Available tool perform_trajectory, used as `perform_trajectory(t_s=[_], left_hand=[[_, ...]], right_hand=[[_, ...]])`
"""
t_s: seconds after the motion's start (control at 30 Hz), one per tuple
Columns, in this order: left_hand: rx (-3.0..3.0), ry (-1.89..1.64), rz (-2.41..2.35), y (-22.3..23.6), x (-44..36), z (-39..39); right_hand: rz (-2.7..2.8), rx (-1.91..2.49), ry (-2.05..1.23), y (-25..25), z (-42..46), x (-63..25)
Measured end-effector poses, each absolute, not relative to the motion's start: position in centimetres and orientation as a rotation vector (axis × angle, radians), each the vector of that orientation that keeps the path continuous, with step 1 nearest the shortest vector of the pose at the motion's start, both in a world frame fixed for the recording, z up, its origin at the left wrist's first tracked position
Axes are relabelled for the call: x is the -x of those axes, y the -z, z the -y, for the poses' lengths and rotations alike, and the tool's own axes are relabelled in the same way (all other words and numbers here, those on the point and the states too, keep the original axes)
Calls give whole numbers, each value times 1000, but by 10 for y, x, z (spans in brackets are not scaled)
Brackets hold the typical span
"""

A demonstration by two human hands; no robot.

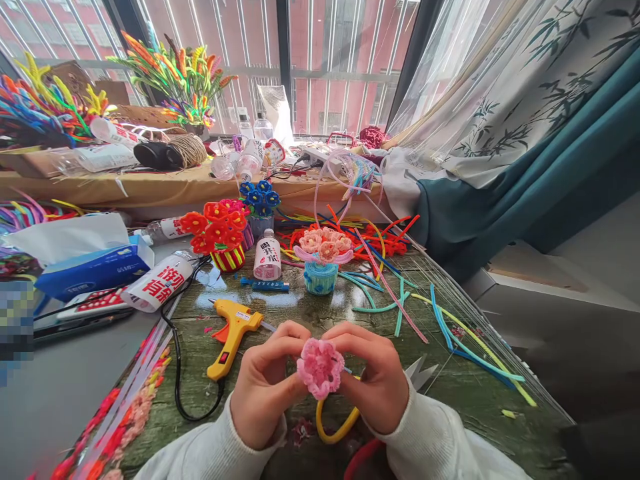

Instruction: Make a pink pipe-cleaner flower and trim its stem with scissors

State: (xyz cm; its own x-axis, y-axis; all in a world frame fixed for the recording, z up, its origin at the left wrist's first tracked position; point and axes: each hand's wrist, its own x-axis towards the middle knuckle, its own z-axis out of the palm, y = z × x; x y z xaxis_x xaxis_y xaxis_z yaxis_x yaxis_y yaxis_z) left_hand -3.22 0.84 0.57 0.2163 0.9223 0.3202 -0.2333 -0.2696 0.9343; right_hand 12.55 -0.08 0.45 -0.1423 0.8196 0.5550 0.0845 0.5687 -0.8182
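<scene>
Between my two hands, in front of my chest, is a pink fuzzy pipe-cleaner flower [321, 369] with ruffled petals facing me. My left hand [267, 387] pinches its left edge with thumb and fingers. My right hand [375, 377] grips the opposite edge the same way. Below the flower a yellow loop [333, 437] curves down; whether it joins the flower I cannot tell. Scissor blades [421, 377] stick out from behind my right wrist. A yellow glue gun [233, 339] lies left of my hands, its black cord running toward the left.
Beyond my hands stands a turquoise pot [321, 277] of pink flowers. Red flowers [217, 227], blue flowers [260, 199] and a small bottle [267, 257] are farther left. Loose pipe cleaners [450, 327] spread over the right side. A blue tissue pack [95, 267] lies left.
</scene>
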Motion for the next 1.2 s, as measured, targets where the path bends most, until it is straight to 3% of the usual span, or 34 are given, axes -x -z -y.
perform_trajectory(t_s=[0.3, 1.2], left_hand=[[-1747, -1230, -723, -22, 39, -11], [-1958, -1259, -708, -18, 45, -16]], right_hand=[[1357, 735, -1217, -12, 0, -135], [1099, 694, -1625, -12, -1, -127]])
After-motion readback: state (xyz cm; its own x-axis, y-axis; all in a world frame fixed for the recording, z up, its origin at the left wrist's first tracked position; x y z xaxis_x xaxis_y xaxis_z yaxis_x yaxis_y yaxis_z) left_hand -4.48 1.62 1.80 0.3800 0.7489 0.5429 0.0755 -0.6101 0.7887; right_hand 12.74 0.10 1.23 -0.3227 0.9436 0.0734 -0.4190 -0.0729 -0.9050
